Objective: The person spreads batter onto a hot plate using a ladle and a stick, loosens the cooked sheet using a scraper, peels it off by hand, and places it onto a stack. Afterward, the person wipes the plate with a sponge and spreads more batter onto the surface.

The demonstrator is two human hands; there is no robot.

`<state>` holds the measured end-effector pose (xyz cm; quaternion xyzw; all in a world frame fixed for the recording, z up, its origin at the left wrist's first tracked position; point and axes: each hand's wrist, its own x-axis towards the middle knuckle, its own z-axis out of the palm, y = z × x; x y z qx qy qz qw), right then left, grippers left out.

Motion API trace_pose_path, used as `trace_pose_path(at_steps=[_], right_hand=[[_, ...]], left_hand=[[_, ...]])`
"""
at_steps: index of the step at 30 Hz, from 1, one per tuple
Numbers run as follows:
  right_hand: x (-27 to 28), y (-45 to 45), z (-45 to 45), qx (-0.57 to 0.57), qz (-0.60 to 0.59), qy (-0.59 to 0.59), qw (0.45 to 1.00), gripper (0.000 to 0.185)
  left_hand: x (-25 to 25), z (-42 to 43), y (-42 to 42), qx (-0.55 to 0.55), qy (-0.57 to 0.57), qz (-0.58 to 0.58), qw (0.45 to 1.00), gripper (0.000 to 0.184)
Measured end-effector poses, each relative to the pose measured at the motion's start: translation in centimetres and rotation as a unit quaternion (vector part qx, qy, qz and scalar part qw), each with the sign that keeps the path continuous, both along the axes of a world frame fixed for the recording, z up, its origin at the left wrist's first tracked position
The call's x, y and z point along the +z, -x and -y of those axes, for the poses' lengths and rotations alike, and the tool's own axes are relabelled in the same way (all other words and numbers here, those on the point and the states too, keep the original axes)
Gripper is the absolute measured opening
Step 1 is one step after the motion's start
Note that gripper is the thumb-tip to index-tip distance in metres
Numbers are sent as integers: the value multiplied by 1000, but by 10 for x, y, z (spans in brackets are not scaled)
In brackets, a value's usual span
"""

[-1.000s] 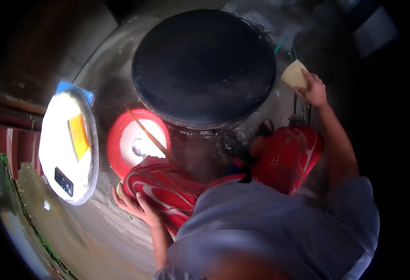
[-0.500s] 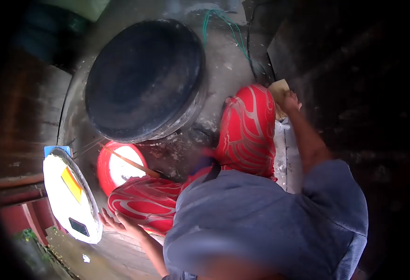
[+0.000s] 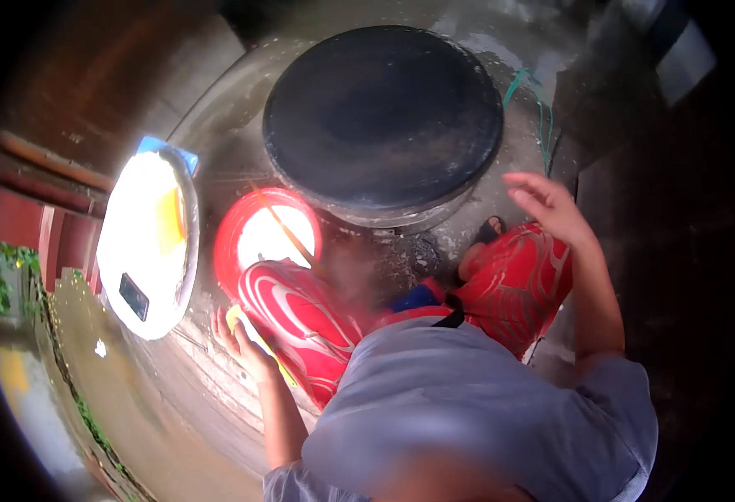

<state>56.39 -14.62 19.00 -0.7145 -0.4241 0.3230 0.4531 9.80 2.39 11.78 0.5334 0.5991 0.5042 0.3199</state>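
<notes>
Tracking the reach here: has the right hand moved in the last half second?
Yes. Judged against the round black plate, the right hand has come closer, toward the plate's near right edge.

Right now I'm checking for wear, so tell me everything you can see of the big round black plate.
The round black plate looks dark and dull, with faint pale marks and streaks on its broad top; its material is hard to tell. It lies flat on a greyish base with scuffed, paler sides, in front of the person's knees. The right hand is beside its edge without touching it; the left hand is farther away.
</notes>
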Motion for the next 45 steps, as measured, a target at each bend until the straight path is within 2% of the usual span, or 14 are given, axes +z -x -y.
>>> trace_pose_path(at_steps=[4, 8, 12, 15, 17, 24, 27, 30, 31, 34, 38, 40, 42, 45], right_hand=[[-67, 88, -97, 274, -91, 108, 951, 30], [-170, 183, -173, 193, -161, 308, 918, 41], [-308, 244, -217, 178, -218, 290, 915, 67], [-296, 268, -231, 178, -231, 370, 882, 61], [-290, 271, -232, 222, -400, 305, 835, 50], [-208, 248, -209, 178, -354, 200, 896, 31], [-170, 228, -201, 186, -270, 152, 932, 22], [-132, 199, -184, 143, -276, 190, 931, 13], [-118, 190, -175, 144, -240, 206, 938, 12], [-101, 168, -138, 130, -197, 228, 944, 13], [-97, 144, -102, 140, -157, 218, 953, 13], [-99, 137, -93, 142, -150, 212, 955, 13], [-106, 131, -89, 135, -134, 197, 962, 13], [-115, 132, -88, 115, -142, 196, 963, 14]], left_hand=[[-20, 7, 24, 15, -6, -40, 999, 37], [-38, 21, 49, 27, 42, 41, 998, 36], [-53, 37, 73, 83, 78, 61, 992, 36], [-58, 45, 87, 103, 118, 66, 985, 37], [-68, 46, 95, 110, 141, 63, 982, 37], [-155, 15, 103, 61, 175, 63, 981, 35], [-169, -19, 82, 63, 339, 133, 929, 50], [-186, -59, 86, -146, 498, 184, 835, 34], [-201, -65, 84, -154, 494, 329, 790, 33], [-179, -96, 57, -24, 527, 543, 653, 31], [-211, -126, 50, 24, 523, 635, 567, 28], [-206, -130, 48, -54, 540, 395, 741, 26], [-181, -118, 45, -37, 525, 316, 789, 20], [-180, -88, 56, -153, 222, -240, 933, 20]])
